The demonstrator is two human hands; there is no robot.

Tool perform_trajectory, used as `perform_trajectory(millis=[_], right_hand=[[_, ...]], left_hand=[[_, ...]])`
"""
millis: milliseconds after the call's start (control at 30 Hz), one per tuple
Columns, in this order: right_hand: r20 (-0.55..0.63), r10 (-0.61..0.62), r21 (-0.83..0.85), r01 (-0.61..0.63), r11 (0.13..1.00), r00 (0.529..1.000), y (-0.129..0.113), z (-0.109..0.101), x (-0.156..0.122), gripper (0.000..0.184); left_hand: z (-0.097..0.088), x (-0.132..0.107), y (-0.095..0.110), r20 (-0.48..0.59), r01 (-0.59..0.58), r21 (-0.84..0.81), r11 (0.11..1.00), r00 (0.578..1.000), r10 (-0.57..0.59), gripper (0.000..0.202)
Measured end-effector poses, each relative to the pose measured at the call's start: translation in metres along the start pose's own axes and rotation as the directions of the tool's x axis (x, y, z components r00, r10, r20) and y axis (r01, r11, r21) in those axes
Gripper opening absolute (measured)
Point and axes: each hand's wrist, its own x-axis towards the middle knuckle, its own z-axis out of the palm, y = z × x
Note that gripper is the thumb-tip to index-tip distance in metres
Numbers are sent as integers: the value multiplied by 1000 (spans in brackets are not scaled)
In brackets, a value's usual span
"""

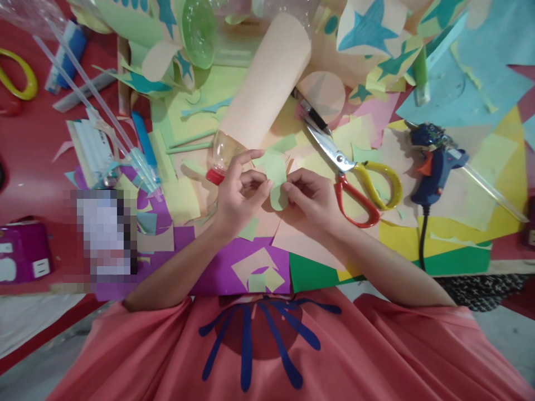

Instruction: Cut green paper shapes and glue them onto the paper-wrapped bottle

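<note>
A small light-green paper cutout (276, 170) with rounded ends is held between my two hands over the table's middle. My left hand (242, 192) pinches its left edge between thumb and fingertips, with the index finger raised above. From the other side, my right hand (311, 195) grips the right edge between thumb and curled fingers. Just beyond lies a plastic bottle (271, 78) wrapped in peach paper, its red cap (215, 176) near my left fingers. Scissors (349, 167) with red and yellow handles rest open-bladed to the right of my right hand.
A blue glue gun (432, 172) with its cord lies at the right. A black pen (313, 114) rests beside the scissor blades. Clear straws (104, 117), a blue marker (145, 139) and a purple box (25, 252) are at the left. Paper scraps and star cutouts (368, 28) cover much of the table.
</note>
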Motion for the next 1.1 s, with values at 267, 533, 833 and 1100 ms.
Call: perform_trajectory(millis=[267,533,833,1100], right_hand=[[33,-7,29,6,1000,999,2,-2,2,36],[101,-21,67,14,998,995,0,-4,4,43],[81,1,135,-12,991,997,3,0,2,42],[69,14,52,-18,998,998,2,-1,2,40]], left_hand=[[-1,0,0,47,6,-6,1000,999,-6,45],[-1,3,-2,22,4,-19,1000,1000,-3,39],[-2,3,-1,52,24,-10,1000,998,-23,35],[-1,2,-6,70,19,-4,1000,997,-18,43]])
